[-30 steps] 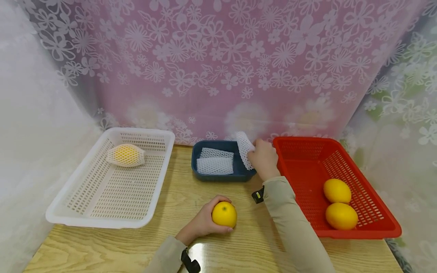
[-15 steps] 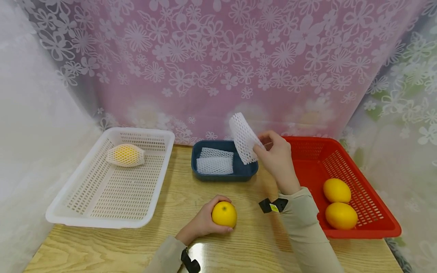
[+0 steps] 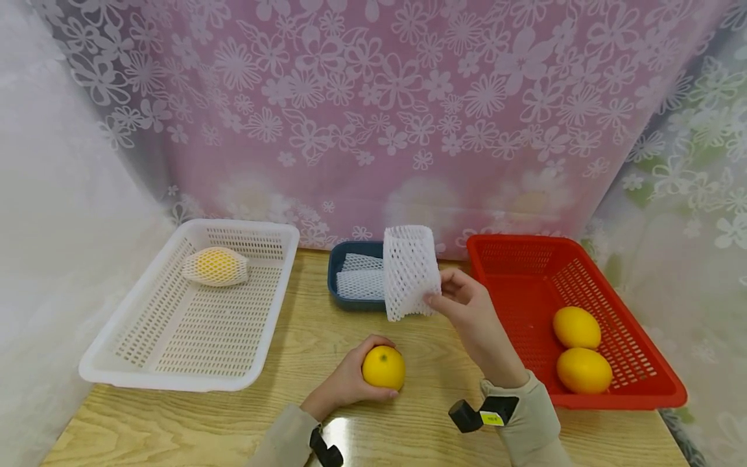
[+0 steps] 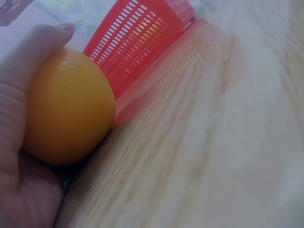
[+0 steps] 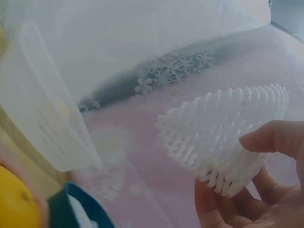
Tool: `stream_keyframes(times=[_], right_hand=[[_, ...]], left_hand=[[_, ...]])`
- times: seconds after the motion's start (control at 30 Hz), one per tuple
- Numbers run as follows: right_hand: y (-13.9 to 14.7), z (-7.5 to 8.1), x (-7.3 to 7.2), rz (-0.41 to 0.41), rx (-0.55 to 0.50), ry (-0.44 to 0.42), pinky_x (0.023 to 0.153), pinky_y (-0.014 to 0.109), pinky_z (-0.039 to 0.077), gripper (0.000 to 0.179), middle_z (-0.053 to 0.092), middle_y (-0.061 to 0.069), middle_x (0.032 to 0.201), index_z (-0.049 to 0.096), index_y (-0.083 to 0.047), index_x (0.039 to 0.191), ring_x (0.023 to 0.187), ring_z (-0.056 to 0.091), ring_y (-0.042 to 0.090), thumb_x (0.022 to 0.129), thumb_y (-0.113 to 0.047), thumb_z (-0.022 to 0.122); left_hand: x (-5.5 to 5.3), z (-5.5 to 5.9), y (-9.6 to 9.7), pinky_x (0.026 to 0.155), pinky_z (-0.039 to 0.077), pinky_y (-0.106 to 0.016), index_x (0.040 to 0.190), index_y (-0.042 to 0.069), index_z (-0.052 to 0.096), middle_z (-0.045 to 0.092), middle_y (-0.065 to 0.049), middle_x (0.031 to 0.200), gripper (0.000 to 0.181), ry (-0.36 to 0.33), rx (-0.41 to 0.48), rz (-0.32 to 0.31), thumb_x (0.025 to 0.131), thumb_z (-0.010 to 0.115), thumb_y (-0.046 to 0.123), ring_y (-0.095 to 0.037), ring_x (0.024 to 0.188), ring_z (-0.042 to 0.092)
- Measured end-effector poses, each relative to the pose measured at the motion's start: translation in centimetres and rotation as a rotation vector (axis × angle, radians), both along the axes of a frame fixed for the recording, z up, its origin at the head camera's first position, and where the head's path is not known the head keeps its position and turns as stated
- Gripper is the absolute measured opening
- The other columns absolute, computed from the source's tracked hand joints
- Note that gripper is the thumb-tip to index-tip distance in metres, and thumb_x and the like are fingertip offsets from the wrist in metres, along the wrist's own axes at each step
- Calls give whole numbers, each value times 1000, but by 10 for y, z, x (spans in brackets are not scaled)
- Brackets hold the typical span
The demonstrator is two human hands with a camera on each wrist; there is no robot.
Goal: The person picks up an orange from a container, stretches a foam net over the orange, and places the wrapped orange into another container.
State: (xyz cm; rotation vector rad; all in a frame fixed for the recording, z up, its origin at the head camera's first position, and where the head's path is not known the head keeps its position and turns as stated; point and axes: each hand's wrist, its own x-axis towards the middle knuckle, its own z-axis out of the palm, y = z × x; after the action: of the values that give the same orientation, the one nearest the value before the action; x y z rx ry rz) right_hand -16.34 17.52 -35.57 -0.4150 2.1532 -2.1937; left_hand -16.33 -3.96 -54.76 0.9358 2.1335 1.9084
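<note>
My left hand (image 3: 350,376) holds a yellow orange (image 3: 383,368) on the wooden table, its thumb and fingers curved round the fruit. The left wrist view shows the same orange (image 4: 71,107) close up, low against the tabletop. My right hand (image 3: 469,311) pinches a white foam net sleeve (image 3: 410,272) by its right side, raised above the dark blue tray (image 3: 335,295). In the right wrist view the foam net sleeve (image 5: 223,133) sits between thumb and fingers. More white foam net sleeves (image 3: 360,284) lie in the tray, partly hidden behind the raised one.
On the left, a white basket (image 3: 245,379) contains one yellow fruit (image 3: 214,266) in a foam net. At right stands a red basket (image 3: 636,401) with two yellow fruits (image 3: 583,370) inside. A pink floral curtain (image 3: 373,130) hangs behind the table (image 3: 222,428).
My right hand has lifted the foam net sleeve out of the tray, then brought it nearer and turned it. My left hand and the orange have stayed in place.
</note>
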Motion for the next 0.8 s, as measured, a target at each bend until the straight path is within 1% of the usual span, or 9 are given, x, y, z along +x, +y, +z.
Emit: stream_keyframes(times=[0.13, 0.23, 0.37, 0.43, 0.57, 0.73, 0.77, 0.8], right_hand=[[-3, -18, 11, 47, -43, -17, 88, 29, 53, 16, 66, 6, 106, 55, -4, 102, 97, 63, 21, 91, 6, 59], [-5, -30, 18, 59, -47, -31, 86, 28, 53, 16, 66, 5, 104, 55, -4, 101, 94, 62, 21, 90, 7, 60], [-8, -45, 26, 37, -44, -65, 84, 27, 53, 16, 67, 5, 101, 55, -1, 101, 91, 62, 21, 88, 7, 62], [-10, -51, 29, 17, -47, -85, 83, 27, 53, 16, 66, 5, 99, 55, 0, 101, 90, 62, 20, 88, 7, 63], [-13, -58, 34, -15, -62, -104, 80, 27, 52, 16, 65, 6, 96, 54, 2, 101, 88, 62, 20, 88, 5, 63], [-16, -61, 38, -27, -74, -101, 79, 28, 52, 16, 64, 6, 94, 53, 4, 100, 87, 62, 20, 88, 5, 63], [-17, -61, 38, -33, -68, -109, 79, 28, 52, 17, 64, 6, 94, 53, 4, 101, 87, 61, 20, 88, 5, 64], [-18, -61, 38, -35, -68, -106, 79, 28, 52, 17, 63, 6, 94, 53, 4, 100, 87, 61, 20, 87, 5, 64]], left_hand=[[1, 0, 0, 90, 51, -35, 133, 6, 49, 60, -3, 125, 74, -12, 7, -4, 72, 89, 21, -19, 105, 60], [1, 0, 0, 89, 50, -34, 135, 13, 48, 61, 0, 122, 74, -49, 9, -14, 73, 89, 21, -18, 101, 60], [2, 1, -1, 86, 50, -33, 139, 25, 45, 61, 1, 116, 78, -58, 9, -19, 74, 89, 23, -18, 96, 59], [2, 0, 0, 85, 50, -33, 141, 26, 43, 61, 0, 116, 81, -45, 17, -20, 74, 88, 23, -19, 95, 59], [1, -1, 0, 86, 50, -33, 143, 24, 43, 60, -2, 119, 81, -22, 33, -9, 76, 87, 23, -19, 97, 59], [1, 0, 0, 88, 50, -32, 143, 24, 44, 60, 0, 122, 78, -17, 44, -1, 77, 87, 22, -18, 100, 59], [2, 4, 0, 89, 50, -32, 143, 22, 44, 60, -1, 123, 78, -22, 52, -2, 78, 86, 19, -18, 101, 59], [2, 4, -1, 90, 50, -32, 143, 21, 44, 61, -2, 123, 77, -28, 60, 0, 78, 86, 18, -18, 102, 59]])
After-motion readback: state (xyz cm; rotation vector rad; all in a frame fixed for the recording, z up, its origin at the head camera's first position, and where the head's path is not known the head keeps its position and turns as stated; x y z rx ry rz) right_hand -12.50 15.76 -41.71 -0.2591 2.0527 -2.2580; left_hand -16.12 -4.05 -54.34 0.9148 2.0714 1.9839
